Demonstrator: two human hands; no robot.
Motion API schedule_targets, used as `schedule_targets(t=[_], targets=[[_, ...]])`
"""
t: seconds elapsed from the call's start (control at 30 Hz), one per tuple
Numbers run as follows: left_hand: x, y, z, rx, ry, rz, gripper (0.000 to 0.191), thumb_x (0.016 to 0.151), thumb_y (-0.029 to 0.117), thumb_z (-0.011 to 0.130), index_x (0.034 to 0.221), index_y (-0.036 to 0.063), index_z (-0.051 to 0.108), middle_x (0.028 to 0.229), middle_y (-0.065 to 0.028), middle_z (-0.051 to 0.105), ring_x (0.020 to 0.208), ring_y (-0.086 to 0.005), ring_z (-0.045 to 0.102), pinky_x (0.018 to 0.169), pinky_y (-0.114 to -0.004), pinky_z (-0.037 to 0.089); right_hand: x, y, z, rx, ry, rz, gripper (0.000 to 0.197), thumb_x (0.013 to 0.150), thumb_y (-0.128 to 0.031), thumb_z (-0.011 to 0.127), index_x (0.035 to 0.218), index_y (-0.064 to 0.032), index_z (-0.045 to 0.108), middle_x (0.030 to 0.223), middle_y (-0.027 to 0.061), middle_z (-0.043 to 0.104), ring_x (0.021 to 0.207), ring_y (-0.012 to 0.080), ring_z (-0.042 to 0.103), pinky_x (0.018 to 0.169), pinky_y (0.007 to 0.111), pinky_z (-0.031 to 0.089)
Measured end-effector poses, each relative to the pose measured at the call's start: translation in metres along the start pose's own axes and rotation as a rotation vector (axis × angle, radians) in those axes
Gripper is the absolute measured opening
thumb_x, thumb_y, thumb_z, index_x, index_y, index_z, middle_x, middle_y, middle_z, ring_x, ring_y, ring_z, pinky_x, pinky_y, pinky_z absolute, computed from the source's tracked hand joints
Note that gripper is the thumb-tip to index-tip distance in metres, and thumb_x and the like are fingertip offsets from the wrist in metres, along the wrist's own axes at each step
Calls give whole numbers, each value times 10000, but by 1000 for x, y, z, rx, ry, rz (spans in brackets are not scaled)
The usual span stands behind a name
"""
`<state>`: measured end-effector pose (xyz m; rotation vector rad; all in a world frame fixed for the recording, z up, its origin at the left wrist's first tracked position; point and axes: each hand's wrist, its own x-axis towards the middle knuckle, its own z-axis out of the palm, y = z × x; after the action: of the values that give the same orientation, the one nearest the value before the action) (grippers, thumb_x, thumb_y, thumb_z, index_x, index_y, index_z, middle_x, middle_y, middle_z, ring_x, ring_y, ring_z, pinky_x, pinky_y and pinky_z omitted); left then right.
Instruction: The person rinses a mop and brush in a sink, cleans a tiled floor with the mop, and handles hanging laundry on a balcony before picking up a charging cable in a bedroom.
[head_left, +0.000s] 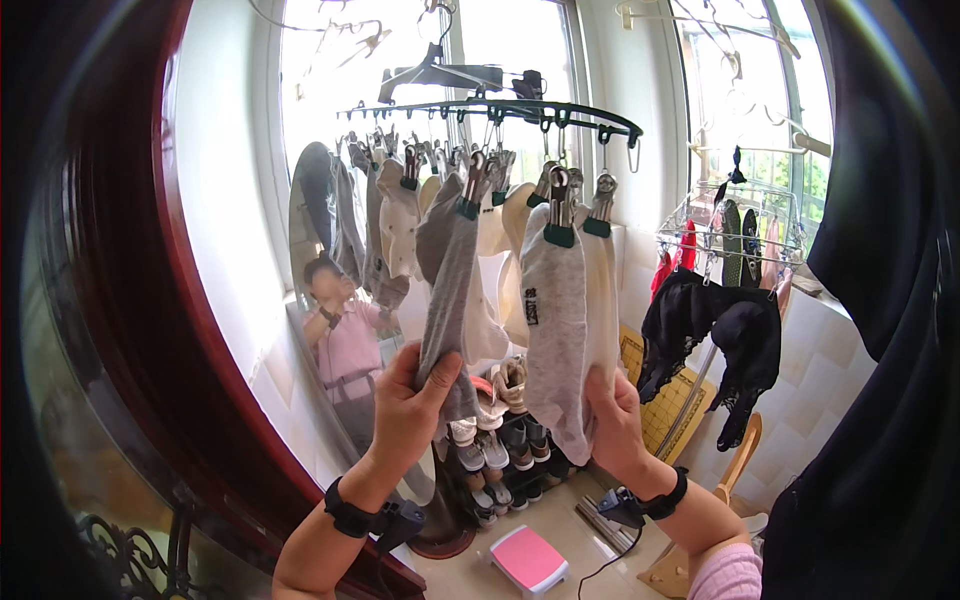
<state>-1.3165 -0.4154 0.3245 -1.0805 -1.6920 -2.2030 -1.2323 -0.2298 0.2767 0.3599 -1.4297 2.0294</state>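
A dark green clip hanger (607, 116) hangs before the window with several socks pinned to it by metal clips. My left hand (416, 397) pinches the lower part of a grey sock (450, 300) between thumb and fingers; its top is in a clip. On the other side, my right hand (615, 412) grips the lower end of a cream sock (601, 292), also clipped above. Beside that hand, and partly overlapping the cream sock, hangs a light grey sock (556, 330) bearing dark writing. More pale socks (397, 217) hang behind, partly hidden.
An oval mirror (307, 217) at the left reflects a person. Shoes (491, 450) fill a rack below, near a pink-topped stool (529, 559). A black lace garment (750, 334) hangs from a metal rack (739, 195) at the right. A dark red door frame (217, 375) borders the left.
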Motion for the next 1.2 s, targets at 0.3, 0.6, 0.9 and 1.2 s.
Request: schedule_targets(t=[0.3,0.6,0.9,1.2], targets=[[11,-2,2,-327,-5,-236,332,903,261,441,1134,37,360,789,-114,555,464,-128,516,449,-233,437,60,1,-30,163,39,-41,383,905,-264,376,1214,-38,383,1025,66,530,887,141,536,772,267,450],[12,-23,-15,-163,-25,-198,328,864,179,520,1123,35,380,791,-84,541,483,-114,524,411,-223,418,124,26,-33,608,-190,105,506,787,-373,568,1217,-148,426,1099,95,510,854,199,524,617,257,440],[28,-37,-61,-2,183,-64,310,845,139,538,1095,13,405,855,-82,512,673,-100,535,499,-195,432,136,4,-68,183,-137,-75,322,825,-372,464,1081,-179,482,885,22,530,760,157,475,569,289,335],[101,-54,-145,68,564,-97,996,690,460,675,1360,69,50,1322,-173,268,1176,-281,326,923,-391,307,113,23,-103,465,-6,266,416,809,-283,539,1180,-149,405,1039,61,503,982,234,466,839,410,396]])
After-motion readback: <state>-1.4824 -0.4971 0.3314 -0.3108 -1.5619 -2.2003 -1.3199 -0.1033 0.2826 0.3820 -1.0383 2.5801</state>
